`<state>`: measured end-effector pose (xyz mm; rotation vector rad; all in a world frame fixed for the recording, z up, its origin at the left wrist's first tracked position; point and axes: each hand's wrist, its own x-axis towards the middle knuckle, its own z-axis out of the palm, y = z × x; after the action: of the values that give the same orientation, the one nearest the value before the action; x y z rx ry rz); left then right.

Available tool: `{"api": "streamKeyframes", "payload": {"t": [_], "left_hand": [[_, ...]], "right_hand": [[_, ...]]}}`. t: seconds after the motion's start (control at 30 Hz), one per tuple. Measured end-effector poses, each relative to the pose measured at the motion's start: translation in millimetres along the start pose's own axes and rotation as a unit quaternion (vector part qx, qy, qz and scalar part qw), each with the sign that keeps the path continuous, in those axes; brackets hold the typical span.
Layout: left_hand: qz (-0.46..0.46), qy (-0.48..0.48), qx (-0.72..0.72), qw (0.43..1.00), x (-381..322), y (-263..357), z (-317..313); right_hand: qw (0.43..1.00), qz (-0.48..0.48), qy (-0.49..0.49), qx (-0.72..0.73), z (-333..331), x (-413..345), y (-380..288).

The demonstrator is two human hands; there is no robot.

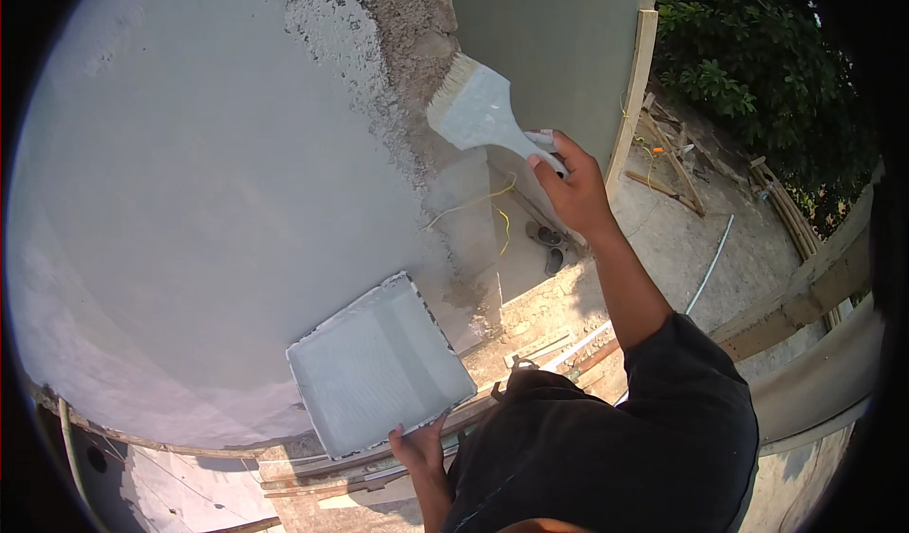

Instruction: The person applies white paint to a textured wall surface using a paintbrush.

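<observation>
My right hand [572, 181] grips the handle of a wide paintbrush [490, 107] with a pale, paint-coated body and light bristles. The bristle end is up against a rough, unpainted strip of the wall's edge [412, 22]; whether it touches cannot be told. Lower down, my left hand [419, 444] holds a rectangular paint tray [376, 373] by its near edge. Pale grey-blue paint covers the tray's inside, and its rim is splotched. A large wall face [213, 178] with a smooth grey coat fills the left side, its coat breaking up beside the rough strip.
Far below on the concrete floor [660, 249] lie a pair of dark sandals [547, 242], a yellow cord [505, 231] and a pale pipe [710, 263]. Wooden scraps [675, 171] lie at right, near a leafy tree [746, 50]. Planks [341, 473] run beneath the tray.
</observation>
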<state>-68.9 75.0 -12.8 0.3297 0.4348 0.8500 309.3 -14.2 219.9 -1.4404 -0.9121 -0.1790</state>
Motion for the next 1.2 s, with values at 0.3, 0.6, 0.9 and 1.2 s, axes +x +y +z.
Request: {"api": "streamKeyframes", "payload": {"t": [0.3, 0.6, 0.9, 1.2], "left_hand": [[0.002, -0.022, -0.001, 1.0, 5.7, 1.6, 0.1], [0.015, -0.026, 0.002, 1.0, 1.9, 1.6, 10.0], [0.017, -0.042, 0.02, 0.999, 0.6, 1.2, -4.7], [0.015, -0.044, 0.018, 0.999, -7.9, -2.6, -4.9]], "right_hand": [[0.967, -0.103, -0.03, -0.23, -7.2, 35.6, -61.5], [0.921, -0.138, -0.078, -0.357, 0.3, 38.5, -75.2], [0.95, -0.082, -0.038, -0.299, -9.5, 38.8, -84.3], [0.931, -0.084, -0.108, -0.337, -5.2, 23.3, -90.9]]}}
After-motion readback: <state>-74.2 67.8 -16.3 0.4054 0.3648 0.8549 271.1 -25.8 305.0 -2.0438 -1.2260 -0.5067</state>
